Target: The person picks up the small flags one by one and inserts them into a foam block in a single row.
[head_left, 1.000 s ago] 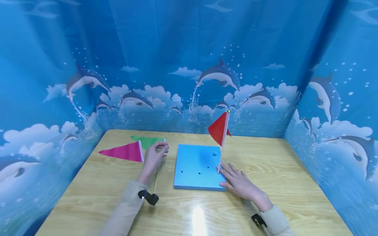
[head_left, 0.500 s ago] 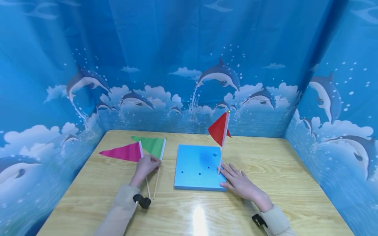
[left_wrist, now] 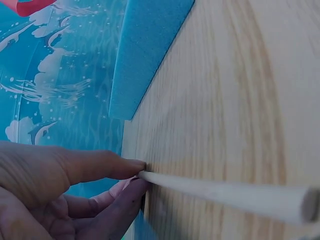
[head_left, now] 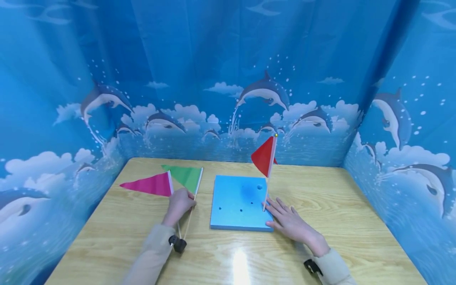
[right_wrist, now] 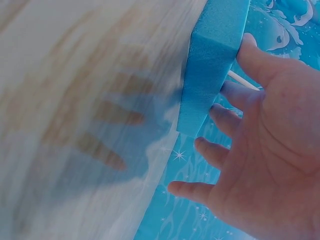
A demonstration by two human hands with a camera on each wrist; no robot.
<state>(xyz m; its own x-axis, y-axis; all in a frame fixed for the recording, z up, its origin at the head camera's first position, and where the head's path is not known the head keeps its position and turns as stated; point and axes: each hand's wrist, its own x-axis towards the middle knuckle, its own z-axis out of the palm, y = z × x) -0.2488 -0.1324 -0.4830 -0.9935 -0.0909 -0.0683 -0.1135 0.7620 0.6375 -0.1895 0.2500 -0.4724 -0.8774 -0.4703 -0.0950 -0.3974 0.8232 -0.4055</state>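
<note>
My left hand (head_left: 180, 204) pinches the wooden stick (left_wrist: 220, 191) of the green pennant flag (head_left: 187, 176) between thumb and fingertips, just below the cloth. Beside it lies a magenta pennant flag (head_left: 151, 185), its stick partly hidden under the left hand. A blue foam block (head_left: 231, 202) with several small holes sits at the middle of the table. Upright near its right edge stands a red flag (head_left: 263, 156), leaning slightly. My right hand (head_left: 290, 219) rests with spread, straight fingers at the block's right edge, fingertips close to the red flag's stick; its thumb (right_wrist: 255, 57) touches the block.
The wooden table (head_left: 327, 194) reaches back to a blue curtain (head_left: 199, 79) printed with dolphins, which also encloses both sides. A dark wrist camera (head_left: 178, 243) is strapped over each sleeve.
My left hand came down from the top of the green flag to its stick and now pinches it. The green flag has shifted slightly right. The right hand has stayed in place.
</note>
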